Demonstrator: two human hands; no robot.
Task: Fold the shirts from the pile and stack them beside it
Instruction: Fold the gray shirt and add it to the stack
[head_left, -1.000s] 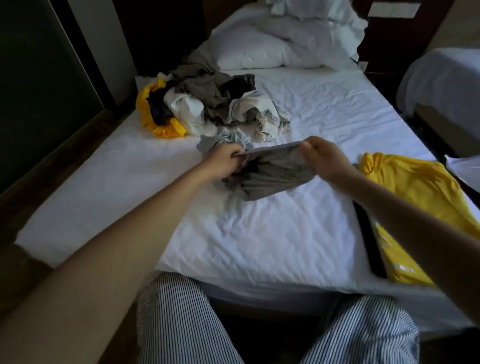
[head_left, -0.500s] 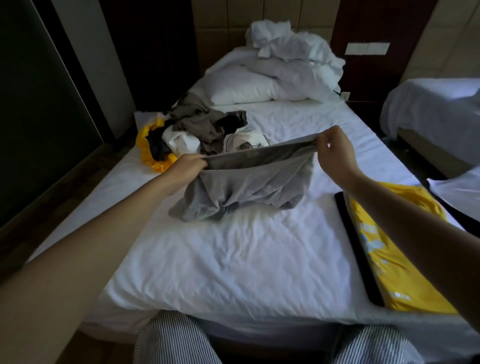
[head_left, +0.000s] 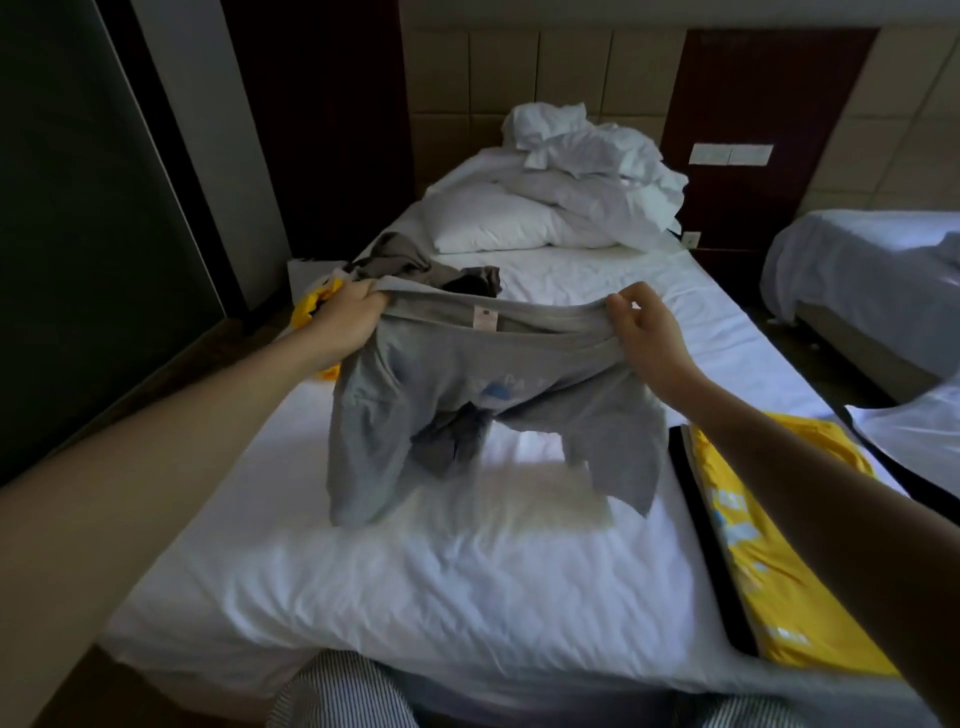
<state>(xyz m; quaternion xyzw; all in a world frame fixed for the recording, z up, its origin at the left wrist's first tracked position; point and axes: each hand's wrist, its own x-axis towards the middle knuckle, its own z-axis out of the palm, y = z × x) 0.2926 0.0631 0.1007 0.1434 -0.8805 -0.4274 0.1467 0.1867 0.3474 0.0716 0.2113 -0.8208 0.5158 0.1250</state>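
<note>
holding a grey shirt (head_left: 498, 379) stretched by its neckline above the white bed (head_left: 467, 571), the left hand (head_left: 348, 322) curls its fingers tight round bunched cloth at one shoulder, and the right hand (head_left: 644, 338) pinches the other shoulder. a small label (head_left: 484, 318) shows inside the collar. the shirt's body and sleeves hang crumpled toward the sheet. just behind the shirt lies the pile of unfolded clothes (head_left: 415, 267); near the shirt's right side lies a folded yellow shirt (head_left: 779, 545) on a dark board (head_left: 711, 545).
</note>
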